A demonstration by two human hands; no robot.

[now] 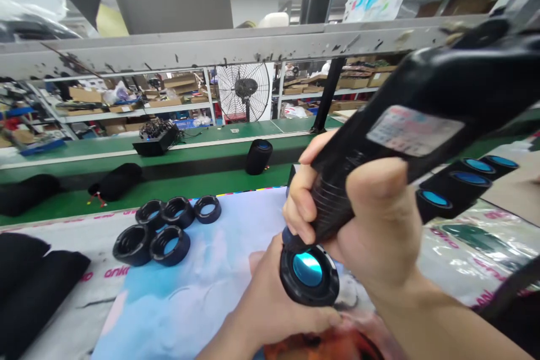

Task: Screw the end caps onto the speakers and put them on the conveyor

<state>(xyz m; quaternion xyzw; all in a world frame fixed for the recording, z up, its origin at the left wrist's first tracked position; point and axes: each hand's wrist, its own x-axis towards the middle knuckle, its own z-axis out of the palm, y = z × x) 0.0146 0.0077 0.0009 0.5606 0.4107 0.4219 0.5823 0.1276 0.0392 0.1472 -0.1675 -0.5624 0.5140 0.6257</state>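
Observation:
My right hand (pixel 358 219) is wrapped round the ribbed grip of a black electric screwdriver (pixel 422 118) that slants down to the left. Its tip rests on the rim of a black cylindrical speaker (pixel 310 273) with a shiny blue round face. My left hand (pixel 270 304) holds that speaker from below and the side, tilting its blue face up toward me. Both hands are low in the middle of the view, over a printed plastic sheet (pixel 198 292).
Several black rings (pixel 162 225) lie in a cluster at the left on the sheet. A row of blue-faced black speakers (pixel 459 183) lies at the right. Black cloth-covered pieces (pixel 29 275) sit at the far left. One upright speaker (pixel 258 156) stands on the green conveyor (pixel 189 171). A fan and shelves are behind.

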